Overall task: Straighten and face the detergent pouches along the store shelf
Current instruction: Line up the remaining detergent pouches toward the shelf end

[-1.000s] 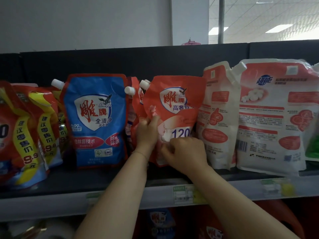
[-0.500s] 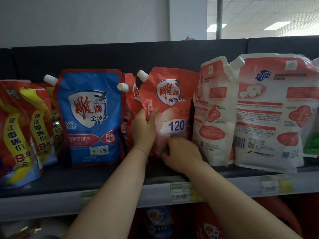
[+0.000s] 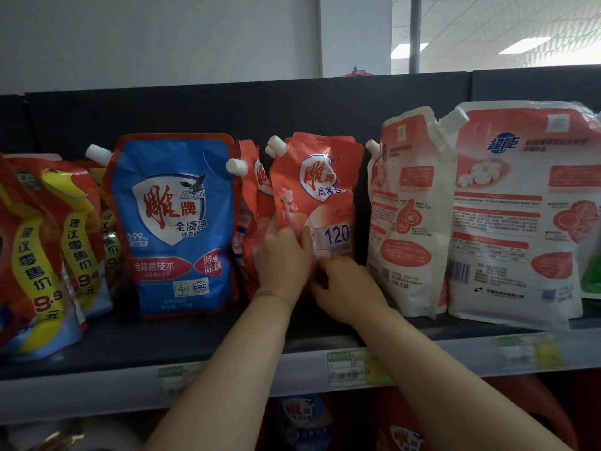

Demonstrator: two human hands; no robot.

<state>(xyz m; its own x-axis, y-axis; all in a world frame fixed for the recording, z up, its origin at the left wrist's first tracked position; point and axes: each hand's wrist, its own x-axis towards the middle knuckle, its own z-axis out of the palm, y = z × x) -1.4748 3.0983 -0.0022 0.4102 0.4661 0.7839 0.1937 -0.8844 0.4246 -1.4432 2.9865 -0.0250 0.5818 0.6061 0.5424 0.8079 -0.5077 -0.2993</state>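
An orange-red detergent pouch (image 3: pixel 320 193) with a white cap stands front-facing in the middle of the dark shelf (image 3: pixel 182 340). My left hand (image 3: pixel 283 262) holds its lower left side, thumb across the front. My right hand (image 3: pixel 344 288) grips its bottom right corner, fingers curled and mostly hidden behind the pouch. More orange-red pouches (image 3: pixel 255 216) stand behind it to the left. A blue pouch (image 3: pixel 175 222) stands upright on the left.
Red-and-yellow pouches (image 3: pixel 42 249) lean at the far left. Two white pouches (image 3: pixel 406 216) (image 3: pixel 517 216) on the right show their backs. Price labels (image 3: pixel 351 366) line the shelf's front rail. Other products sit on the shelf below.
The orange-red pouch has been turned more upright and slid a little left, away from the white pouch. Both hands stayed low on it.
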